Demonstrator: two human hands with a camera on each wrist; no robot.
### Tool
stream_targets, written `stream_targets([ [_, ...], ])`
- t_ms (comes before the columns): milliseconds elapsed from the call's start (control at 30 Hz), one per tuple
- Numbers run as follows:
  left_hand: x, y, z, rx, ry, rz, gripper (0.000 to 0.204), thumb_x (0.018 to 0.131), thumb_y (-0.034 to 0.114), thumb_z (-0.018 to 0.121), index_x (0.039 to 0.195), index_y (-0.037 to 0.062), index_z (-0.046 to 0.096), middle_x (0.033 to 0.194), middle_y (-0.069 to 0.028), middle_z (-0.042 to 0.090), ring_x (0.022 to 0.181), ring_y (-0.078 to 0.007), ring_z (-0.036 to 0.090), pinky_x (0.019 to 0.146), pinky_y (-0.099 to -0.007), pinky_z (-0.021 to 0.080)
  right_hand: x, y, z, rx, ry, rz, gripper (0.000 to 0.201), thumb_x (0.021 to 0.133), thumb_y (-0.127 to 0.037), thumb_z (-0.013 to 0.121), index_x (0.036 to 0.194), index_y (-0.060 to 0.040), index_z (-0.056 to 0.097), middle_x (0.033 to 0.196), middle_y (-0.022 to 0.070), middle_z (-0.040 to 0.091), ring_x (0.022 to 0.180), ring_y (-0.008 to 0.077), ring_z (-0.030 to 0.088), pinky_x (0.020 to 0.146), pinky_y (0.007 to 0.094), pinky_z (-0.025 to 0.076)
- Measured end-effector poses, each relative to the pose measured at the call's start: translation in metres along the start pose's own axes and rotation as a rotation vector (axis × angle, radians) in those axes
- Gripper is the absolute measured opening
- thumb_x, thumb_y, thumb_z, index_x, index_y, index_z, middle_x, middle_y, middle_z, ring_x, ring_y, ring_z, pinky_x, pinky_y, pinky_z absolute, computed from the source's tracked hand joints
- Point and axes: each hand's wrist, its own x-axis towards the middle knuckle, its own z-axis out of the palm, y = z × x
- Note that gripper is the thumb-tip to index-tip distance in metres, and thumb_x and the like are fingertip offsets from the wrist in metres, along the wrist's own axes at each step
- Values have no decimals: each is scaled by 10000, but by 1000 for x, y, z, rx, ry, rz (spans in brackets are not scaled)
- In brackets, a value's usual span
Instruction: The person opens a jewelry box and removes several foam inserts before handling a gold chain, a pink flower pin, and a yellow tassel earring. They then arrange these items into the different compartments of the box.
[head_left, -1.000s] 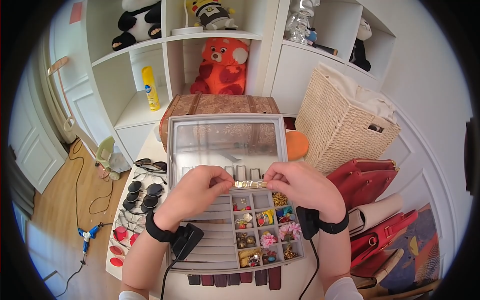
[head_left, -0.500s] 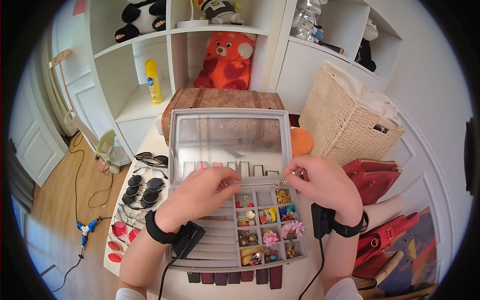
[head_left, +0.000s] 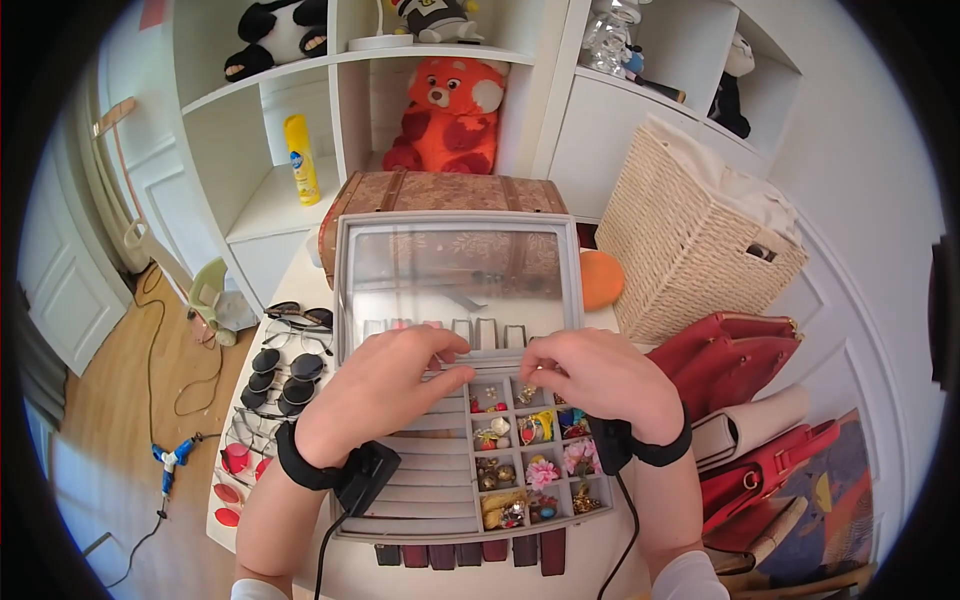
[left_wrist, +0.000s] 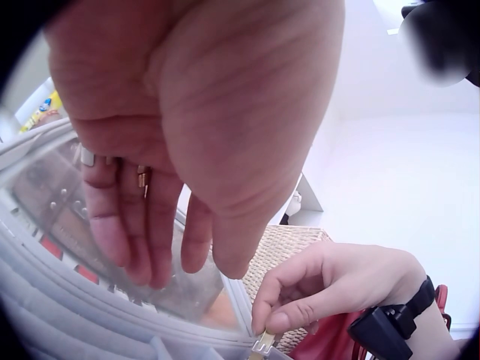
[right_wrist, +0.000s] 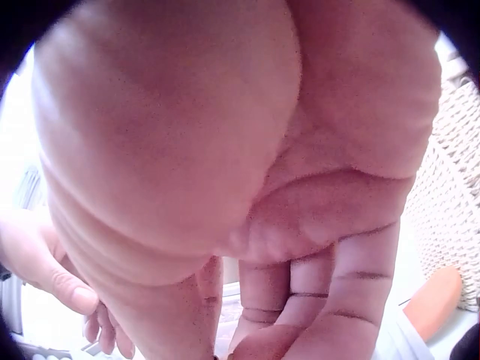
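My right hand (head_left: pixel 605 380) pinches one end of a gold letter bracelet (left_wrist: pixel 262 345) between thumb and forefinger. It dangles over the upper middle compartment of the grey jewelry box (head_left: pixel 420 505). My left hand (head_left: pixel 385 385) hovers above the box's ring rolls, fingers loosely extended and holding nothing. In the left wrist view two rings show on its fingers. The right-hand compartments hold pink flower pieces (head_left: pixel 543 474), gold chains (head_left: pixel 500 508) and colorful trinkets (head_left: pixel 536 428). Behind both hands the box's clear-windowed lid (head_left: pixel 455 285) stands raised.
Several sunglasses (head_left: pixel 302 366) line the table's left side. A patterned trunk (head_left: pixel 440 190) sits behind the lid, beside an orange round object (head_left: pixel 601 279). To the right are a woven basket (head_left: pixel 690 235) and red handbags (head_left: pixel 725 355). Dark boxes (head_left: pixel 468 555) lie along the box's front.
The left hand let go of the bracelet, which both hands had held stretched out. The right hand moved right with it, then back left over the compartments.
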Motion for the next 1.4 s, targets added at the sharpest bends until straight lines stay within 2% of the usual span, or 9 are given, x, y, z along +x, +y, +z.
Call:
stream_targets([
  [233, -1, 6, -1, 44, 11, -9, 369, 981, 276, 772, 1196, -23, 757, 1052, -194, 766, 924, -296, 758, 837, -389, 595, 5, 12, 24, -70, 126, 102, 218, 871, -155, 804, 943, -57, 624, 844, 130, 753, 836, 373, 741, 719, 469, 553],
  [467, -3, 9, -2, 60, 22, -10, 378, 971, 291, 778, 1201, -9, 764, 1085, -198, 768, 971, -304, 753, 849, -401, 594, 9, 11, 32, -112, 153, 94, 216, 857, -183, 823, 918, -63, 653, 819, 133, 748, 826, 384, 741, 712, 477, 560],
  [633, -4, 8, -2, 74, 22, -10, 383, 965, 303, 783, 1193, -5, 767, 1089, -196, 766, 976, -314, 749, 850, -404, 592, 5, 0, 17, -110, 60, 147, 190, 908, -271, 782, 927, -84, 755, 838, 127, 755, 838, 365, 744, 749, 471, 569],
  [967, -6, 7, -3, 93, 45, 16, 382, 967, 315, 781, 1188, 2, 769, 1073, -194, 765, 965, -323, 747, 852, -410, 590, 7, -2, 18, -128, -37, 100, 176, 932, -269, 759, 976, -99, 761, 835, 101, 769, 840, 345, 752, 766, 457, 579],
  [1067, -5, 7, -1, 99, 41, 19, 383, 972, 319, 774, 1188, 3, 769, 1071, -195, 765, 964, -325, 747, 856, -410, 589, 9, -5, 23, 14, 80, 87, 182, 927, -260, 764, 977, -86, 748, 862, 108, 764, 869, 347, 749, 780, 459, 576],
  [1133, -5, 6, 0, 108, 33, 15, 384, 975, 322, 770, 1188, 3, 768, 1070, -195, 765, 963, -326, 748, 859, -411, 589, 13, -6, 33, -23, 325, -46, 174, 922, -236, 769, 970, -71, 741, 916, 125, 757, 905, 350, 741, 798, 452, 573],
  [1200, -6, 5, 1, 98, 17, 37, 374, 1002, 327, 705, 1168, -5, 744, 1071, -191, 772, 1043, -406, 716, 923, -474, 562, 15, -3, 34, -24, 307, -86, 175, 917, -224, 773, 990, -69, 737, 928, 137, 749, 917, 352, 736, 805, 451, 571],
  [1267, -6, 7, -1, 111, 20, 40, 373, 1002, 329, 705, 1169, -3, 744, 1074, -191, 773, 1044, -404, 717, 922, -474, 562, 15, -1, 33, -25, 288, -127, 181, 912, -213, 777, 1009, -67, 733, 941, 148, 741, 929, 354, 732, 812, 450, 568],
  [1400, -6, 7, -1, 133, 17, 36, 370, 1003, 332, 705, 1167, 3, 745, 1084, -187, 776, 1048, -399, 720, 919, -472, 564, 14, 1, 26, -71, 144, -4, 228, 910, -202, 777, 1087, -69, 720, 915, 156, 728, 903, 368, 722, 803, 464, 561],
])
